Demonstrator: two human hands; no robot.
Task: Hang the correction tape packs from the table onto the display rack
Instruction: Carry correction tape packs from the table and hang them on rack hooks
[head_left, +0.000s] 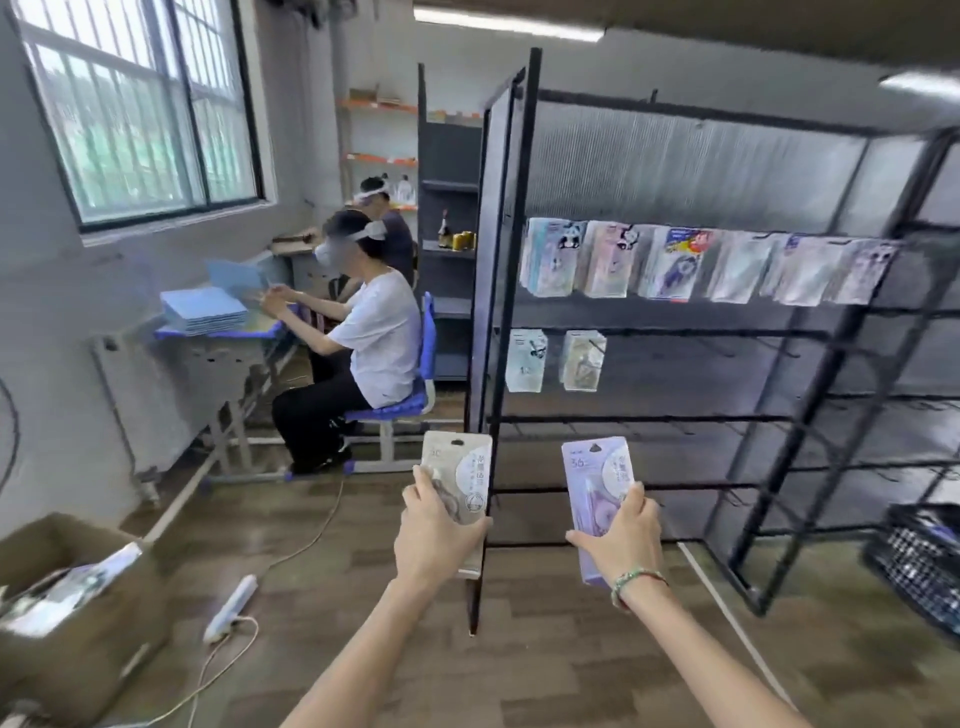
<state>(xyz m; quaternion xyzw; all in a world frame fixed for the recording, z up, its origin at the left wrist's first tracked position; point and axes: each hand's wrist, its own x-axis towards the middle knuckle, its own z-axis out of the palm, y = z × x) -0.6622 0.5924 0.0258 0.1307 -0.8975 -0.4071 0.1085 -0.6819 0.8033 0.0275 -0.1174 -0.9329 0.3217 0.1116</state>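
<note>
My left hand (434, 535) grips a beige correction tape pack (460, 467) upright by its lower half. A purple correction tape pack (592, 483) stands upright in my right hand (623, 535), which wears a beaded bracelet. Both packs are held out in front of the black display rack (511, 260), below its hung rows. Several packs (701, 270) hang side by side on an upper rail. Two more packs (556, 361) hang at the left of the rail below. The lower rails carry bare hooks.
A cardboard box (67, 597) with more packs sits at the lower left. A white power strip (231, 608) and its cable lie on the wooden floor. Two people sit at desks (228, 332) by the window. A black basket (919, 566) stands at the right.
</note>
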